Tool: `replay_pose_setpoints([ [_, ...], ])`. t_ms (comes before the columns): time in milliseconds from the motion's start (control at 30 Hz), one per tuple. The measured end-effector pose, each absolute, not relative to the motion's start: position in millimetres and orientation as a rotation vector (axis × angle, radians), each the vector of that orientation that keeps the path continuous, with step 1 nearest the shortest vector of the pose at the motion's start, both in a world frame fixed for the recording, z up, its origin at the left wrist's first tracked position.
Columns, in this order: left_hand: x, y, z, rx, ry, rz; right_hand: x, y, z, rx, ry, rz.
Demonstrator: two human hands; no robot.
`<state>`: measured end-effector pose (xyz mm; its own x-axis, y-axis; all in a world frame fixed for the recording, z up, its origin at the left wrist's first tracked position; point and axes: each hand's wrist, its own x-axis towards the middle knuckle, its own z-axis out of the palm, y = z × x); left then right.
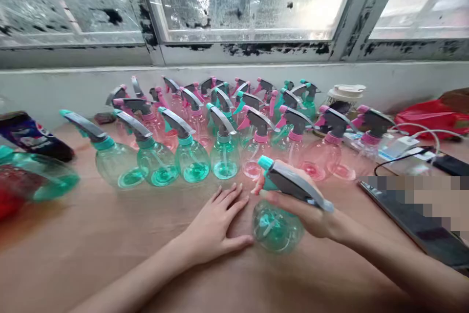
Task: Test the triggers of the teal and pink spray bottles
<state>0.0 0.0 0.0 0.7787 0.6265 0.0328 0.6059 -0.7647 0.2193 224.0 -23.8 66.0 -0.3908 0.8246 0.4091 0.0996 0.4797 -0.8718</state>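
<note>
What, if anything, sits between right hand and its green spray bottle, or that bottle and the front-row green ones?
Right hand holds the green spray bottle near its top; nothing visible between. Left hand lies on the tabletop between that bottle and the green front-row bottles.

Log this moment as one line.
right hand: gripping round translucent green plastic spray bottle | left hand: palm-down, fingers spread, on brown tabletop
</note>
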Motion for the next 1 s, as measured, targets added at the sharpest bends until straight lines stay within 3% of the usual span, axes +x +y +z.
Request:
replay_pose_setpoints([
  [600,-4,1,-2,2.744,0.898,0.238,221,-24,58,-0.745,-1.79,0.795],
  [1000,-1,-29,3,2.379,0.806,0.718,201,-23,56,-0.731,-1.672,0.777],
])
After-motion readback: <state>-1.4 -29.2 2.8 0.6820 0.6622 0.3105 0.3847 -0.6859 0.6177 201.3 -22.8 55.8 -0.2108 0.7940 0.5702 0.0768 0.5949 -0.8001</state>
